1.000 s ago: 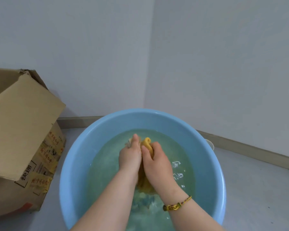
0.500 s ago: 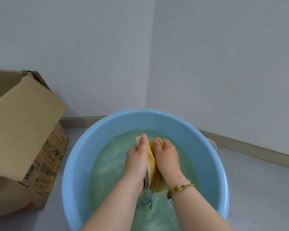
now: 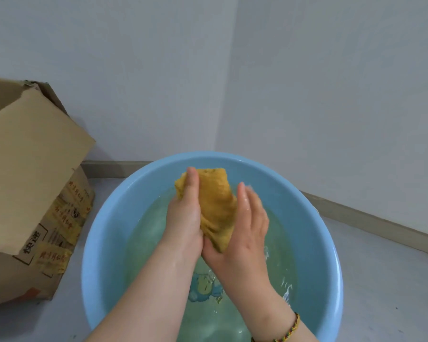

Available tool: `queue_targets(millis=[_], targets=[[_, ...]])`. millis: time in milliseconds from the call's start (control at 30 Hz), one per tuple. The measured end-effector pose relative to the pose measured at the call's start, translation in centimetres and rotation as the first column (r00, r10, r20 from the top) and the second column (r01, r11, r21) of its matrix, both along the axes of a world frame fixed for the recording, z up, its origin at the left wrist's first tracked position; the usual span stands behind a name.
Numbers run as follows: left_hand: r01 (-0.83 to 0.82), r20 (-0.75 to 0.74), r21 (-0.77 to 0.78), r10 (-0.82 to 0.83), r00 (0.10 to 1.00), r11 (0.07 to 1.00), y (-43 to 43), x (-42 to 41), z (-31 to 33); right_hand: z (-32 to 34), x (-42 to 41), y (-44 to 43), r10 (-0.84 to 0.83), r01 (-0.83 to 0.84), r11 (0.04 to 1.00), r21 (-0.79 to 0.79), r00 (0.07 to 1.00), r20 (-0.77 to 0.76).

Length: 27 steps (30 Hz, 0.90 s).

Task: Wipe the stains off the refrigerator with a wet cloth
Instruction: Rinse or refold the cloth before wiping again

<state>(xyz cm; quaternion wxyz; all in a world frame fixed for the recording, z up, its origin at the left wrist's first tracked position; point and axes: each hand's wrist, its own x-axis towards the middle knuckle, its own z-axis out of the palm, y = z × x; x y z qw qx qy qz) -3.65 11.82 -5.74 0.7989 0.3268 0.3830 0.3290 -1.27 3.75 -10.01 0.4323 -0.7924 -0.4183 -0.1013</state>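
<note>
A wet yellow cloth (image 3: 216, 206) is bunched upright between my two palms, lifted above the water (image 3: 146, 235) in a round blue basin (image 3: 328, 233). My left hand (image 3: 185, 218) presses its left side with straight fingers pointing away from me. On the cloth's right side and lower end, my right hand (image 3: 248, 228) presses with straight wet fingers. A braided bracelet (image 3: 288, 333) sits on my right wrist. No refrigerator is in view.
The basin stands on a grey floor (image 3: 386, 287) in a room corner, with white walls (image 3: 331, 95) close behind it. An open cardboard box (image 3: 32, 174) with yellow tape stands just left of the basin. A cartoon print (image 3: 204, 288) shows on the basin's bottom.
Both hands have risen out of the water with the cloth. The cloth, earlier squeezed low between my hands, now stands taller and more exposed, and my fingers have straightened.
</note>
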Motion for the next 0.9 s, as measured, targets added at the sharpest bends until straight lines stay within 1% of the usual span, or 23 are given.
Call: queue_targets(millis=[67,133,167,200,233,267,300,333,367,400,433,467,533,567,600,633,667,700,733,767,800,833,900], targets=[[0.017,0.087,-0.091,-0.009,0.996,0.996,0.3,-0.4,0.5,0.7,0.4,-0.2,0.062,-0.063,0.998,0.004,0.971,-0.230],[0.128,0.204,-0.142,-0.097,0.974,0.982,0.5,-0.9,0.6,1.4,0.8,-0.6,0.184,-0.210,0.978,0.010,0.829,-0.528],[0.198,0.239,-0.134,-0.162,0.957,0.971,0.5,-1.3,0.7,1.8,1.1,-0.8,0.210,-0.276,0.961,-0.012,0.760,-0.615],[0.260,0.257,-0.117,-0.224,0.940,0.959,0.7,-1.6,0.4,2.1,1.4,-0.9,0.215,-0.328,0.943,-0.063,0.741,-0.636],[0.319,0.258,-0.105,-0.284,0.924,0.942,0.7,-1.9,0.2,2.4,1.8,-1.0,0.210,-0.366,0.918,-0.152,0.774,-0.597],[0.370,0.250,-0.101,-0.336,0.908,0.924,0.8,-2.2,0.0,2.7,2.3,-0.9,0.202,-0.381,0.883,-0.274,0.835,-0.511],[0.414,0.241,-0.101,-0.381,0.893,0.905,0.9,-2.6,0.1,2.8,2.7,-0.8,0.200,-0.353,0.848,-0.395,0.904,-0.379],[0.450,0.234,-0.098,-0.419,0.877,0.888,0.9,-2.9,0.2,3.0,3.3,-0.7,0.201,-0.264,0.834,-0.485,0.963,-0.179],[0.486,0.220,-0.096,-0.458,0.861,0.869,1.1,-3.1,0.2,3.0,4.1,-0.5,0.198,-0.148,0.869,-0.473,0.979,0.056],[0.535,0.200,-0.088,-0.512,0.836,0.840,1.2,-3.3,0.3,2.8,5.0,-0.3,0.204,-0.090,0.912,-0.400,0.946,0.252],[0.618,0.169,-0.069,-0.601,0.781,0.783,1.3,-3.6,0.4,2.5,5.7,-0.2,0.216,-0.085,0.948,-0.308,0.881,0.422],[0.718,0.154,-0.047,-0.705,0.692,0.694,1.4,-3.9,0.4,2.4,6.2,-0.1,0.231,-0.114,0.964,-0.241,0.810,0.539],[0.855,0.173,-0.017,-0.841,0.512,0.518,1.5,-4.2,0.2,2.5,7.0,0.2,0.270,-0.201,0.963,-0.180,0.707,0.653],[0.888,0.145,-0.003,-0.879,0.455,0.459,1.6,-4.1,-0.1,3.0,7.0,0.3,0.291,-0.229,0.956,-0.183,0.662,0.691],[0.908,0.042,0.020,-0.907,0.418,0.419,1.6,-3.9,-0.2,3.0,7.0,0.4,0.321,-0.226,0.947,-0.228,0.616,0.720],[0.922,-0.131,0.054,-0.912,0.388,0.385,1.6,-3.5,-0.4,2.9,7.1,0.4,0.354,-0.202,0.935,-0.291,0.562,0.747],[0.934,-0.351,0.094,-0.866,0.356,0.346,1.5,-3.0,-0.5,2.5,7.3,0.5,0.389,-0.171,0.920,-0.353,0.521,0.760],[0.946,-0.566,0.131,-0.762,0.316,0.295,1.5,-2.4,-0.3,2.4,7.2,0.6,0.438,-0.145,0.891,-0.430,0.523,0.732],[0.961,-0.752,0.162,-0.602,0.268,0.226,1.5,-1.9,-0.2,2.4,6.9,0.7,0.458,-0.106,0.866,-0.489,0.562,0.689],[0.974,-0.887,0.172,-0.407,0.219,0.149,1.5,-1.4,-0.1,2.6,6.5,1.0,0.460,-0.050,0.832,-0.553,0.619,0.636],[0.981,-0.959,0.178,-0.210,0.190,0.077,1.4,-1.0,-0.1,3.2,6.0,1.2,0.455,0.023,0.757,-0.652,0.698,0.553],[0.982,-0.982,0.184,-0.029,0.185,0.027,1.2,-0.7,0.0,3.6,5.6,1.4,0.436,0.053,0.674,-0.737,0.776,0.455],[0.977,-0.948,0.212,0.234,0.215,-0.036,1.0,-0.4,-0.5,3.4,5.0,1.9,0.332,-0.025,0.544,-0.839,0.925,0.188]])
